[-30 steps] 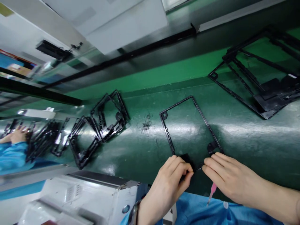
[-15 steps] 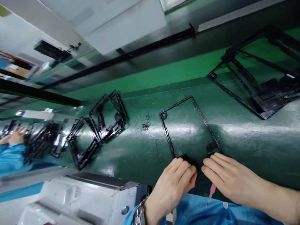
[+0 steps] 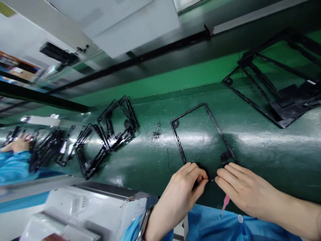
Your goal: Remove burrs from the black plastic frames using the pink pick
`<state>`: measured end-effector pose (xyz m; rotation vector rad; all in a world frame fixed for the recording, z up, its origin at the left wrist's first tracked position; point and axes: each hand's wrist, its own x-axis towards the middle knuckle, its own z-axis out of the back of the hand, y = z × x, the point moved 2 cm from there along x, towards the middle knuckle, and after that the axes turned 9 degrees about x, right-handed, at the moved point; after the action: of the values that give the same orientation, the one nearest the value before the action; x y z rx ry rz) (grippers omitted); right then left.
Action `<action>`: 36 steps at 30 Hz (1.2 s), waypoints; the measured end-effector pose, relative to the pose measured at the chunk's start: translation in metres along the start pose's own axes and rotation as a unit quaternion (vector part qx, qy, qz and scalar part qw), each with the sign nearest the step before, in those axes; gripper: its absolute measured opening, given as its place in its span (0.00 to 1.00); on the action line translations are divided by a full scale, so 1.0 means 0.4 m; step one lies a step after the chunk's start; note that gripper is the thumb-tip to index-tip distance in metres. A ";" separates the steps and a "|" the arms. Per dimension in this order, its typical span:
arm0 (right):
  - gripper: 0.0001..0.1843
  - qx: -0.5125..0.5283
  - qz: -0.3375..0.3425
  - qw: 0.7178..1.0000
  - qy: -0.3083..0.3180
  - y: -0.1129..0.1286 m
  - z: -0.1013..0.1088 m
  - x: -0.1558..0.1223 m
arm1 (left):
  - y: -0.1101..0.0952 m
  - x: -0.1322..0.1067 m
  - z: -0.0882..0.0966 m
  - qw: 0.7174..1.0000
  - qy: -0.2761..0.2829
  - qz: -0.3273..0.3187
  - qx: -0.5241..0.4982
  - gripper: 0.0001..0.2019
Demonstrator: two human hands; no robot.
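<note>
A black plastic frame (image 3: 220,133) lies flat on the green bench in front of me, its near end partly covered by my hands. My left hand (image 3: 185,187) is closed in a pinch at the near left of the frame; whatever is between thumb and fingers is too small or hidden. Curled over the near right corner is my right hand (image 3: 244,189), its fingertips on the frame. A thin pink-handled tool (image 3: 226,201) sticks out beneath that hand, its pale narrow end pointing down towards my blue clothing.
Thin black scraps (image 3: 156,133) lie left of the frame. More black frames (image 3: 117,124) are heaped farther left, near another person's hand (image 3: 22,143). Overlapping larger frames (image 3: 278,97) rest at right. A white machine (image 3: 100,207) stands at the lower left.
My left hand has shifted slightly left and turned, so its thumb-and-finger pinch now shows. The right hand and the black frame stay nearly in place.
</note>
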<state>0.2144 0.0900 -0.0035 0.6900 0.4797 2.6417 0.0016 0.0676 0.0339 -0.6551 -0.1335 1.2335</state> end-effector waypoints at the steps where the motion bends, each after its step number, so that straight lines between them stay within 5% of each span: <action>1: 0.18 0.000 -0.001 1.000 0.000 0.000 -0.002 -0.002 | -0.002 0.006 0.002 1.000 0.013 0.013 0.002 0.09; 9: 0.15 0.005 -0.006 1.000 0.011 -0.001 -0.006 0.004 | -0.004 0.030 0.013 0.995 0.077 0.057 0.020 0.09; 26: 0.12 -0.023 0.002 1.000 0.004 0.000 -0.005 0.009 | -0.036 0.065 0.009 0.991 0.082 0.030 0.101 0.12; 31: 0.13 -0.027 0.002 1.000 -0.006 0.002 -0.005 0.009 | -0.036 0.058 -0.007 0.989 0.059 0.029 0.130 0.12; 36: 0.16 -0.020 0.002 1.000 -0.008 0.001 -0.005 0.011 | -0.045 0.030 -0.040 0.983 -0.037 -0.010 0.180 0.13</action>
<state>0.2096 0.0913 -0.0031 0.6989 0.4204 2.6394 0.0277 0.0689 0.0275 -0.2925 0.0213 1.2231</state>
